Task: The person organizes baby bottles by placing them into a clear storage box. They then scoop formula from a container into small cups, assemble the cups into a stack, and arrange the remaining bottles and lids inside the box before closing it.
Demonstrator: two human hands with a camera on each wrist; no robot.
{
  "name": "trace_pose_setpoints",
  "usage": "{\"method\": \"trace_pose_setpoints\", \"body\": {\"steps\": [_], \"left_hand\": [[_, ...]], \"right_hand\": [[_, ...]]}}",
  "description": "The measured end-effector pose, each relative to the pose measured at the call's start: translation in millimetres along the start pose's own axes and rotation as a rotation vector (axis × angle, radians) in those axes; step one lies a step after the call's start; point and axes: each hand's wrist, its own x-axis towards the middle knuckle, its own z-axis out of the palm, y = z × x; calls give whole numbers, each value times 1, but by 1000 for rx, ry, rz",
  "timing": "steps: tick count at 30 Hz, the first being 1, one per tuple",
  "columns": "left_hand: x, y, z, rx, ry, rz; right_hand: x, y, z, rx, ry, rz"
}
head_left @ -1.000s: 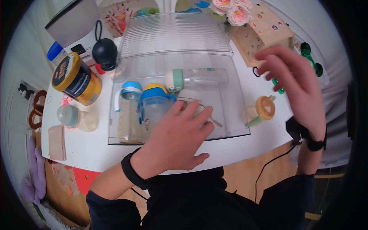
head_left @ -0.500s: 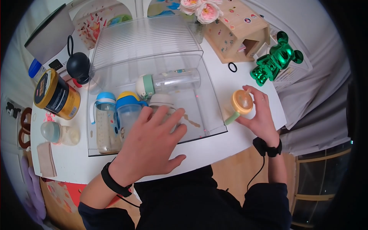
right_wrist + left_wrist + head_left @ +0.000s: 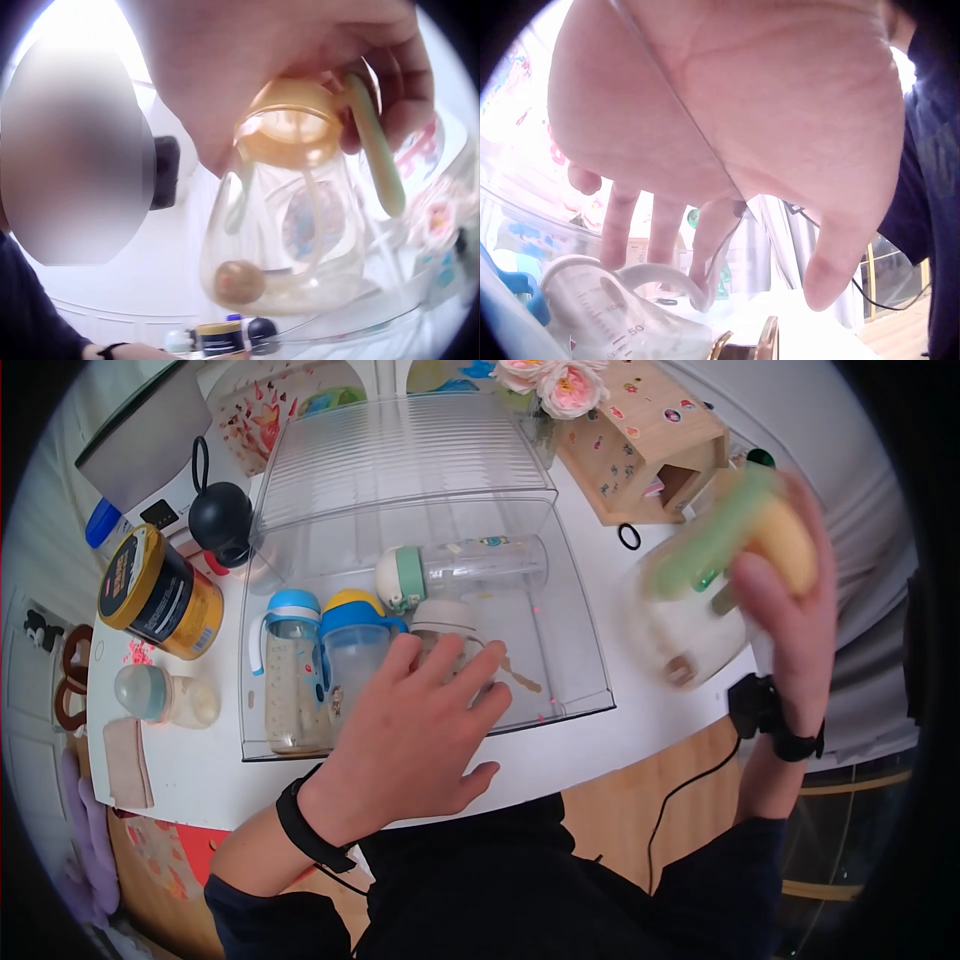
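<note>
At the right, my right hand [image 3: 795, 615] grips a clear straw cup [image 3: 292, 240] by its yellow collar, lifted and tilted. The cup has green handles, with a straw and a brown ball-like weight inside. My left hand [image 3: 410, 730] reaches palm down over the front of a clear plastic bin [image 3: 577, 670], fingers spread. Its fingertips are at a cup with a whitish lid [image 3: 443, 617], whose white handle shows in the left wrist view. Beside it stand a blue-topped bottle [image 3: 292, 695] and a cup with a blue and yellow lid [image 3: 352, 630]. A green-collared bottle [image 3: 485, 565] lies behind.
On the left are a yellow tub [image 3: 165, 595], a black round object with a loop [image 3: 220, 520], a lying baby bottle [image 3: 175, 697] and a folded cloth [image 3: 127, 760]. At the back right are a wooden house [image 3: 640, 445], flowers [image 3: 570, 390] and a black ring [image 3: 628, 537].
My right hand has come down to the yellow-collared straw cup, taken hold of it and lifted it off the table. The left hand has stayed over the bin.
</note>
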Motion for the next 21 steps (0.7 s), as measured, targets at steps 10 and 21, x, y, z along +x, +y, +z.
{"method": "trace_pose_setpoints", "body": {"steps": [10,21], "left_hand": [[-2,1,-4,27,-51,-3],[0,-1,-5,-10,-77,-2]], "right_hand": [[31,4,113,-974,-398,-293],[8,37,133,-909,-604,-292]]}}
